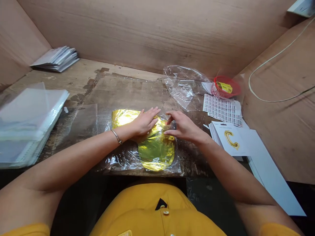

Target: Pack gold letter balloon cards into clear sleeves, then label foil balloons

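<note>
While the left hand (147, 122) lies flat with straight fingers on the gold foil (156, 152), the right hand (183, 126) is half curled at the foil's 2 o'clock edge, its thumb and fingers parted; whether they touch the foil, I cannot tell. The foil is at the near edge of the table (83, 67), in front of the yellow shirt (157, 209), which is at 6 o'clock. Clear film (123, 160) shows around the foil, but I cannot tell if it wraps it or only lies below. A bracelet (116, 137) is on the left wrist. Counted from the foil, a pile of sleeves (36, 121) lies at 9 o'clock and a paper stack (55, 59) at 10 o'clock, in the far corner. A crumpled clear bag (184, 90) is at 1 o'clock. At 2 o'clock stands a red bowl (236, 87) with a yellow packet (225, 87) in it, and sticker sheets (222, 109) lie just on its near side. At 3 o'clock is a card (231, 139) showing a golden letter C, and beside it, towards 4 o'clock, are white sheets (270, 173).
</note>
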A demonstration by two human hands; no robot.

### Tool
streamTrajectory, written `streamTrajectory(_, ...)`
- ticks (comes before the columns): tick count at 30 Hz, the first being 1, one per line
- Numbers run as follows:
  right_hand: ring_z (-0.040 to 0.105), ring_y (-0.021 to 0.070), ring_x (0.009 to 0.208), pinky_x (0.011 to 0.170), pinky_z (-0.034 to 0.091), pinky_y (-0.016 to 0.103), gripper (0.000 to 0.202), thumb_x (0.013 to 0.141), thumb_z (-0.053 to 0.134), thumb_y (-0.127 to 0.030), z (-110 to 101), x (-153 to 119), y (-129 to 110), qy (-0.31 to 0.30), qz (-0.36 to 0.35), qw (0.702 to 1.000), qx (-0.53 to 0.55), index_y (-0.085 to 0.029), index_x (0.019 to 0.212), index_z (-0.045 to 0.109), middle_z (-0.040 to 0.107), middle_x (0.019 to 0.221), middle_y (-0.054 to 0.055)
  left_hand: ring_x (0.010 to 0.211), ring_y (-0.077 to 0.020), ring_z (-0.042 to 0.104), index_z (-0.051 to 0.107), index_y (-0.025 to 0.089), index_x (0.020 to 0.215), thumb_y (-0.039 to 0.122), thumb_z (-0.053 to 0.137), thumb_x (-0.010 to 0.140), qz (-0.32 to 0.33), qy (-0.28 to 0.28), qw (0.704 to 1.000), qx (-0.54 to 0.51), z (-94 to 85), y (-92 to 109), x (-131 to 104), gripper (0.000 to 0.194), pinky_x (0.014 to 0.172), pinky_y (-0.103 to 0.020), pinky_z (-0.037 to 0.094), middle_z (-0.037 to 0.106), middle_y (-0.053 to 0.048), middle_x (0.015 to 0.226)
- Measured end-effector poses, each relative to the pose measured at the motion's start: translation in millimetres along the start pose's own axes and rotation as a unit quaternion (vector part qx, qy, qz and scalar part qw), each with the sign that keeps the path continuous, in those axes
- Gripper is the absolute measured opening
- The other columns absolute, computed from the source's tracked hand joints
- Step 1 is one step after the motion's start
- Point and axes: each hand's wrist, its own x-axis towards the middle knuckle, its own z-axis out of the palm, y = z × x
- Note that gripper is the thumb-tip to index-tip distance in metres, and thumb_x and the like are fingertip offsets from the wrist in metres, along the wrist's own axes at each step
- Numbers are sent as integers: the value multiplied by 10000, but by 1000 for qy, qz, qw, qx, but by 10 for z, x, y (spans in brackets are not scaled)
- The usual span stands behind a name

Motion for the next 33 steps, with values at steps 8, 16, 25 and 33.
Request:
streamTrajectory(8,541,228,1121,969,435,393,146,876,542,-166,-215,-356,-22,-63,-97,993,9,-210,796,657,691,895,52,1431,-297,264,350,222,1462,338,240,997,84,-49,992,84,41,-37,-212,492,1127,-568,191,296,-55,1560)
streamTrajectory(16,409,316,1317,1064,372,507,554,812,645,-266,-184,-557,-218,120,-19,989,-80,-204,1339,487,533,1338,122,1438,-308,240,283,202,1490,348,258,993,97,-51,988,110,-46,82,-195,518,1128,-556,199,239,-73,1580)
streamTrajectory(25,547,149,710,643,433,275,223,915,454,-168,-173,-841,-245,-149,-61,987,-27,-195,728,572,604,776,39,1467,-280,154,267,182,1499,344,223,998,66,-62,990,112,131,137,-543,529,1172,-508,100,241,-61,1579)
streamTrajectory(33,451,293,1283,1040,409,464,608,798,669,-247,-185,-861,-528,4,-86,994,-63,-207,1365,451,550,1344,104,1452,-287,210,270,192,1493,381,265,986,65,-59,990,110,41,253,-486,542,1159,-525,149,241,-90,1580)
